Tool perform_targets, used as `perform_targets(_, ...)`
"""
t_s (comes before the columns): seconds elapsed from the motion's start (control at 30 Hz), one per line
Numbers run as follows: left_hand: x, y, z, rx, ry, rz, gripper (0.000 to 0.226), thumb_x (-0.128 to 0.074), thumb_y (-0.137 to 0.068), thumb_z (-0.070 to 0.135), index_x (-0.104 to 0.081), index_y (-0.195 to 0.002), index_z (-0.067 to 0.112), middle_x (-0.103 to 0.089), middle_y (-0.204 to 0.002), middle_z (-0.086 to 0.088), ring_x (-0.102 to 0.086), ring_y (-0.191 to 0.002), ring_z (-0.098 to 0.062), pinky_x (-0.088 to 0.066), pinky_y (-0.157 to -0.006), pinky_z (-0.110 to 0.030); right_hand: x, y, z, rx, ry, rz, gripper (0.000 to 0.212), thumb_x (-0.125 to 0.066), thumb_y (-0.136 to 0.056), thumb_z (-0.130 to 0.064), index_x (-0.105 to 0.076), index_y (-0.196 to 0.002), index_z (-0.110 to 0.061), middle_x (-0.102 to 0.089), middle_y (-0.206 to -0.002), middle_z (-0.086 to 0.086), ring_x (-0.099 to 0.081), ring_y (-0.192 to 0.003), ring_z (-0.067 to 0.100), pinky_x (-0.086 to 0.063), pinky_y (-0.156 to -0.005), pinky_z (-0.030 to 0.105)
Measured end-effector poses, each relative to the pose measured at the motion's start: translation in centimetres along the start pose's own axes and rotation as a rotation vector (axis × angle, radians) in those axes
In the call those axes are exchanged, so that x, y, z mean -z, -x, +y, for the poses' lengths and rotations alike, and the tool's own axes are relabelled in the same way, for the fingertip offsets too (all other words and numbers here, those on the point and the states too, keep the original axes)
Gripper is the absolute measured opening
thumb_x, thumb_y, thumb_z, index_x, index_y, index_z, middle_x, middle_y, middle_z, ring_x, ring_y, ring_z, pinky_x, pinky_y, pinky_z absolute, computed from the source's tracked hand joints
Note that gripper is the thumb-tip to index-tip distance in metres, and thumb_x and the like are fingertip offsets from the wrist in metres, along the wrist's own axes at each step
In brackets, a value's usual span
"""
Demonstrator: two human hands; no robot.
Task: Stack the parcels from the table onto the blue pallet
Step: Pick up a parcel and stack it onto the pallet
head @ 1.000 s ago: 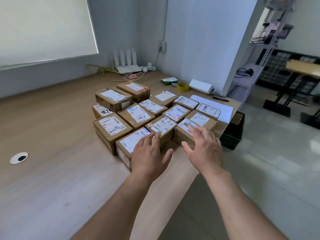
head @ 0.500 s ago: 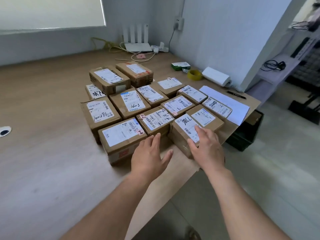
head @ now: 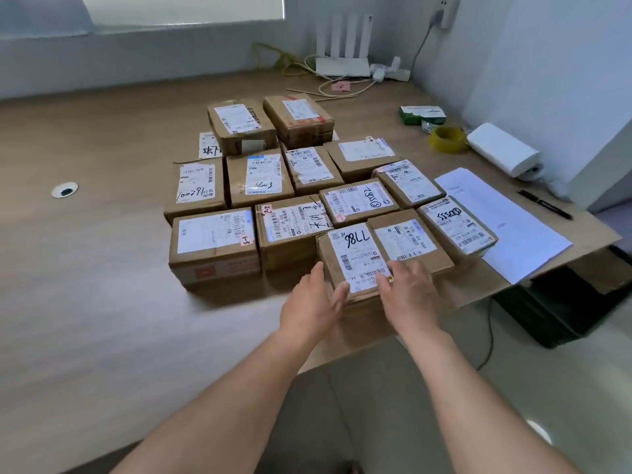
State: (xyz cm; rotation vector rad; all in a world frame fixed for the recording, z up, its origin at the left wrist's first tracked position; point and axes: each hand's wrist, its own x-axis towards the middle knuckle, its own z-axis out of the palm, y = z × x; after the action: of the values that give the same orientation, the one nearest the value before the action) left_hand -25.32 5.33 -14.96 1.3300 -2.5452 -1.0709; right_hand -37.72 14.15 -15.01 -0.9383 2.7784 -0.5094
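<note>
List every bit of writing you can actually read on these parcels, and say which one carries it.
"98LL", black marker, on the white label of the nearest brown cardboard parcel.
"22", on the pink sticker of the middle front-row cardboard parcel.
"1-3", on the pink sticker of the front-left cardboard parcel.
Printed label text and the other scrawls: too small or blurred.

view: one head-worn wide-angle camera
facing: forward and down across the table [head: 102, 319]
range: close, nearest parcels [head: 352, 258] sit mid-frame
</note>
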Motion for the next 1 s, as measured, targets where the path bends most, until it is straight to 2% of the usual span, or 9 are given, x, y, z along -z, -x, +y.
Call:
perform_targets(0.17, -2.6, -0.1, 0.4, 0.084, 0.359, 0.006, 0.041, -0.046, -0.098, 0.036, -0.037, -0.137, 0.026, -0.057, -0.131, 0.007, -0.055, -0.118, -0.018, -0.044, -0.094, -0.03, -0.5, -0.1, 0.8, 0.063, -0.045, -0.006, 0.039, -0.05, -0.097, -0.037, -0.049, -0.13, -0.015, -0.047, -0.127, 0.01, -0.042, -0.121, 0.028, -0.041, -0.092, 0.036)
perform_targets(0.33, -3.3, 0.8, -0.8, 0.143, 0.417, 0.082, 0.034, -0.047, -0.095, 0.03, -0.047, -0.13, 0.029, -0.059, -0.126, 0.009, -0.055, -0.114, -0.012, -0.045, -0.099, -0.04, -1.5, 0.2, 1.9, 0.023, -0.336, -0.173, 0.041, -0.055, -0.094, -0.038, -0.054, -0.13, -0.016, -0.057, -0.118, 0.007, -0.054, -0.098, 0.021, -0.041, -0.078, 0.03)
perform_targets(0.47, -3.0, 1.8, -1.2, 0.2, 0.463, -0.016, 0.057, -0.047, -0.098, 0.031, -0.023, -0.149, 0.029, -0.049, -0.14, 0.008, -0.049, -0.125, -0.015, -0.038, -0.108, -0.037, -2.2, 0.3, 3.1, -0.051, -0.669, -0.322, 0.051, -0.059, -0.093, -0.035, -0.045, -0.14, -0.019, -0.055, -0.127, 0.001, -0.053, -0.112, 0.017, -0.039, -0.089, 0.027)
perform_targets(0.57, -2.6, 2.4, -1.4, 0.245, 0.525, -0.08, 0.069, -0.048, -0.098, 0.031, -0.004, -0.152, 0.034, -0.046, -0.142, 0.005, -0.048, -0.125, -0.019, -0.039, -0.107, -0.038, -2.0, 0.7, 3.6, -0.03, -0.843, -0.491, 0.057, -0.058, -0.095, -0.029, -0.034, -0.146, -0.028, -0.056, -0.127, -0.007, -0.051, -0.118, 0.013, -0.038, -0.092, 0.027)
perform_targets(0.67, -2.7, 3.3, -1.6, 0.204, 0.58, -0.101, 0.07, -0.048, -0.099, 0.025, -0.003, -0.15, 0.039, -0.05, -0.138, 0.004, -0.051, -0.122, -0.015, -0.041, -0.106, -0.035, -1.7, 1.5, 4.2, 0.012, -0.859, -0.534, 0.074, -0.067, -0.079, -0.036, -0.033, -0.145, -0.033, -0.06, -0.122, -0.014, -0.054, -0.118, 0.011, -0.04, -0.095, 0.025)
perform_targets(0.73, -2.9, 4.1, -2.1, 0.162, 0.597, -0.096, 0.071, -0.049, -0.098, 0.025, -0.003, -0.148, 0.045, -0.052, -0.136, 0.008, -0.051, -0.122, -0.01, -0.039, -0.108, -0.036, -1.4, 2.3, 4.1, 0.042, -0.874, -0.551, 0.079, -0.064, -0.068, -0.035, -0.033, -0.14, -0.038, -0.06, -0.114, -0.022, -0.054, -0.112, 0.002, -0.041, -0.085, 0.014)
perform_targets(0.87, -1.8, 5.4, -3.5, 0.106, 0.637, -0.101, 0.072, -0.048, -0.098, 0.023, 0.0, -0.145, 0.051, -0.05, -0.136, 0.015, -0.048, -0.125, -0.006, -0.036, -0.111, -0.036, -0.7, 3.9, 2.9, 0.119, -0.942, -0.558, 0.078, -0.064, -0.065, -0.032, -0.031, -0.134, -0.045, -0.055, -0.111, -0.031, -0.051, -0.099, -0.018, -0.04, -0.071, -0.001)
perform_targets(0.93, -0.4, 6.0, -4.3, 0.071, 0.676, -0.103, 0.072, -0.049, -0.098, 0.024, -0.002, -0.142, 0.056, -0.05, -0.135, 0.016, -0.048, -0.126, -0.007, -0.038, -0.11, -0.037, -0.7, 4.4, 2.0, 0.153, -0.952, -0.548, 0.081, -0.066, -0.065, -0.034, -0.032, -0.137, -0.043, -0.053, -0.113, -0.034, -0.05, -0.099, -0.024, -0.041, -0.075, 0.001)
perform_targets(1.0, 1.2, 6.5, -5.3, 0.023, 0.678, -0.088, 0.073, -0.05, -0.095, 0.03, -0.004, -0.144, 0.056, -0.05, -0.137, 0.018, -0.047, -0.127, -0.006, -0.04, -0.109, -0.04, -0.7, 4.9, 0.6, 0.203, -0.948, -0.549, 0.087, -0.071, -0.063, -0.039, -0.033, -0.141, -0.042, -0.057, -0.119, -0.029, -0.052, -0.107, -0.018, -0.044, -0.088, 0.01)
